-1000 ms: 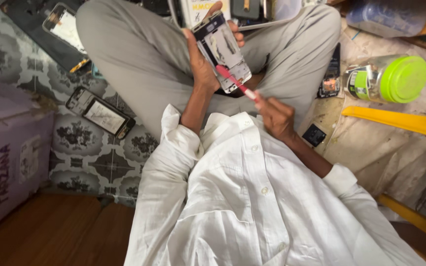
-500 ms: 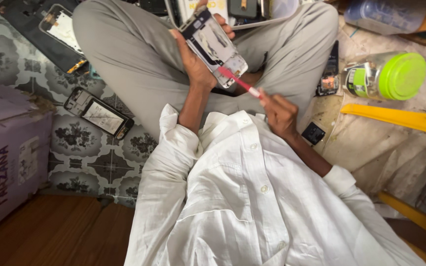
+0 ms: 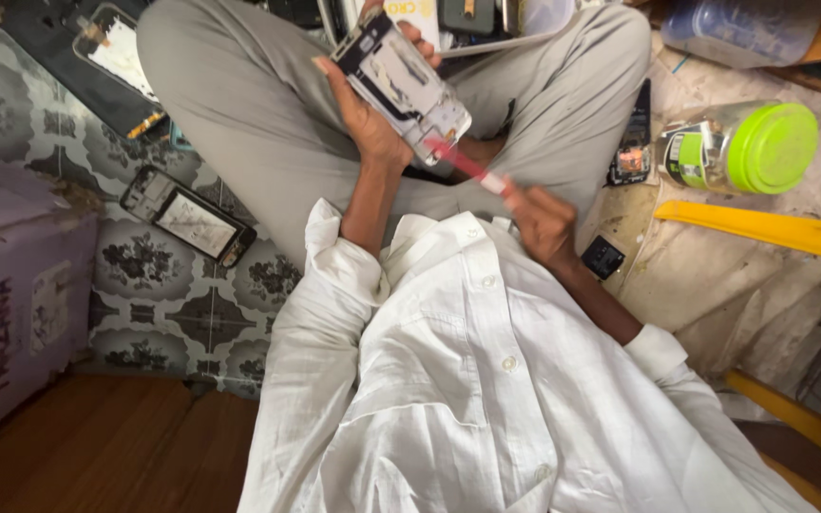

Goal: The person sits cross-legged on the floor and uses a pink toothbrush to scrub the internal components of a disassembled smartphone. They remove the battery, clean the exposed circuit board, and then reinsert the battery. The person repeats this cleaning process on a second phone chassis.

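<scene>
2 hands (image 3: 363,109): opened phone (image 3: 403,85) in left grip, red tool (image 3: 463,163) in right.

Opened phone frame (image 3: 406,85), white and tilted, above lap, blurred red-handled tool (image 3: 463,163) at its lower edge

Opened phone (image 3: 403,84) in left grip (image 3: 365,114)

Phone frame (image 3: 403,81): bare metal and plastic, dull silver with glossy patches. Screwdriver (image 3: 465,166): handle of smooth red plastic, semi-gloss. Shirt (image 3: 486,380): white woven cloth, matt, creased. Trousers (image 3: 258,104): grey cloth, smooth, matt. Jar (image 3: 738,147): clear plastic with glossy green plastic lid. Floor mat (image 3: 159,294): patterned, slight sheen. Floorboards (image 3: 78,446): brown wood, satin finish. Box (image 3: 11,304): purple cardboard, matt, scuffed.
</scene>
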